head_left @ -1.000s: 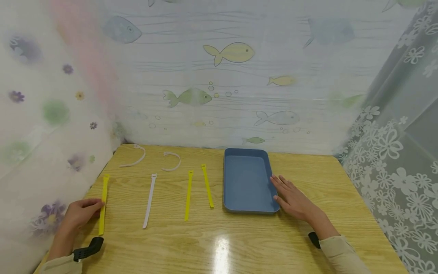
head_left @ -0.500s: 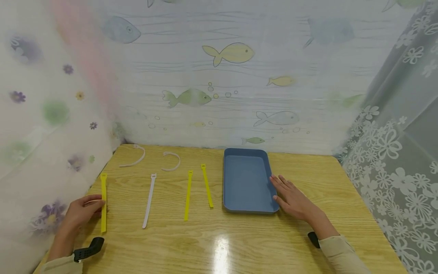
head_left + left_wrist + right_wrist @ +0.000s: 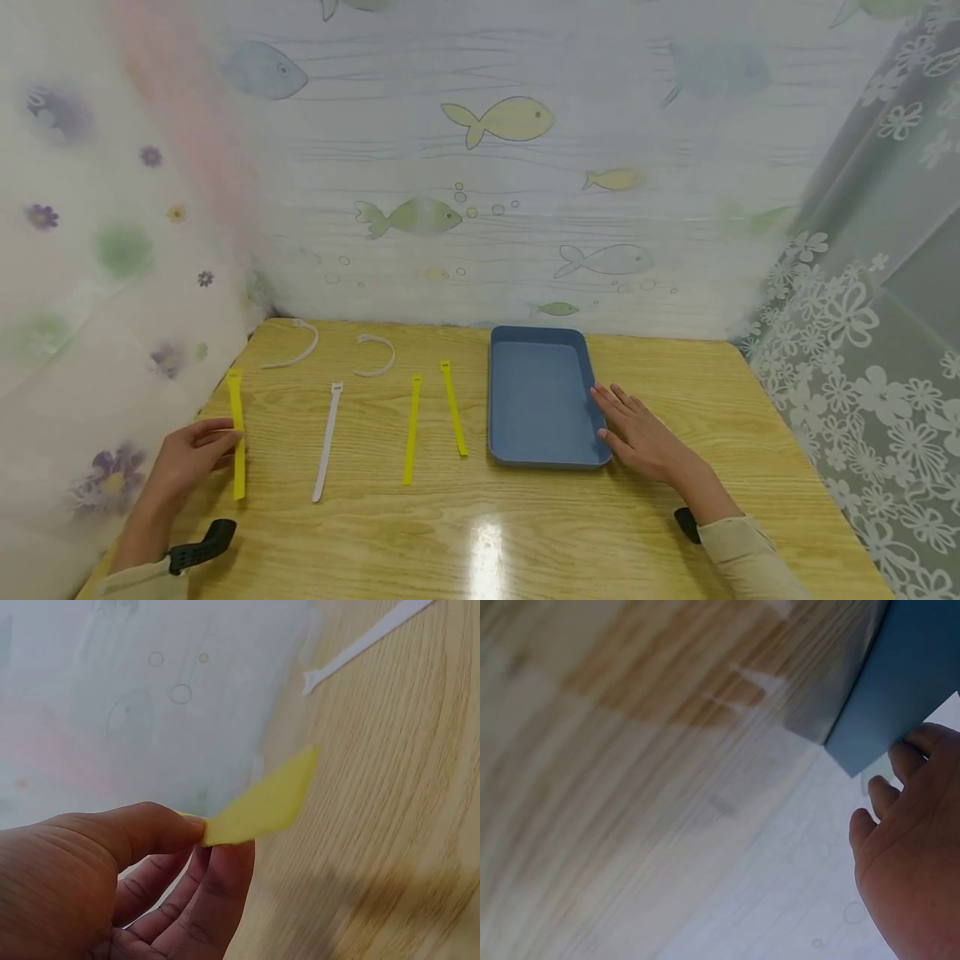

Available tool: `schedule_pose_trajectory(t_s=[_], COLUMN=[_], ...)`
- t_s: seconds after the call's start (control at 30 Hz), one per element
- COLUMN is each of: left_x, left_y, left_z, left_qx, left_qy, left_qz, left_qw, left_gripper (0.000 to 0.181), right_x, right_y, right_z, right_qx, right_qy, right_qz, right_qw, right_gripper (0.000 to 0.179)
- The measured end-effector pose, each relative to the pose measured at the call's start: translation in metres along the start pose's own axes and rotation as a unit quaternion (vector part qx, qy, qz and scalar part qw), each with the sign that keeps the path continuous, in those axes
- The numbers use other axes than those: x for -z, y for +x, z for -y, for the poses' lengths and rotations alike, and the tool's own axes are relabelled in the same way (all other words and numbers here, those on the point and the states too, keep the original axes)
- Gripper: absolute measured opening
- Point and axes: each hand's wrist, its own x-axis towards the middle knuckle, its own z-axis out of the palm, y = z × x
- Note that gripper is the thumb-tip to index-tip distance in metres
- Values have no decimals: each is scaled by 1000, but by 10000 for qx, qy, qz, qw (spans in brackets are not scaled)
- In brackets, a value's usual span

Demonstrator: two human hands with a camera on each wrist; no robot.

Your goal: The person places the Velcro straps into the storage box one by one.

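Left hand (image 3: 189, 454): thumb and fingers pinch a yellow strap (image 3: 237, 408) partway along its length. The strap is held up close to the left edge of the table (image 3: 375, 542), its slotted head pointing toward the back; in the left wrist view its near end extends free of the fingers.

Next inward from that edge, a straight white strap (image 3: 327, 442) lies flat, apart from the hand. Two curved white straps rest behind it: one (image 3: 316, 340) at the back left corner, the other (image 3: 392, 354) near the back edge. Two further yellow straps lie toward the middle, the first (image 3: 412, 429) longer in view, the second (image 3: 453, 408) slanted beside the tray.

Blue tray (image 3: 543, 404): right of centre, far end close to the back edge, inside bare. Right hand (image 3: 648, 442): fingers extended, tips touching the tray's right side, gripping nothing.

Black devices (image 3: 202, 548) are worn at both wrists. Fish-printed sheeting (image 3: 517, 118) stands behind the back edge; a white-flowered curtain (image 3: 855, 317) hangs along the right edge.
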Motion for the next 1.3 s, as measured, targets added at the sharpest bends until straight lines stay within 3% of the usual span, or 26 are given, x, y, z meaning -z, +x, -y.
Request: schedule_pose_trajectory(t_s=[0.23, 0.67, 1.3], left_x=[-6, -28, -49], left_y=[1, -2, 1], left_z=[-3, -12, -23], left_qx=[68, -288, -259], left_qy=[-86, -176, -404], left_qz=[36, -36, -20], left_qw=[9999, 9994, 9988], left_gripper=[64, 55, 57], right_x=[0, 3, 3], right_y=[0, 1, 1], right_z=[1, 4, 7], right_qx=[-1, -71, -114], right_qy=[18, 139, 137], right_qz=[-6, 7, -7], right_qw=[10000, 9999, 9998], right_gripper=[61, 61, 61])
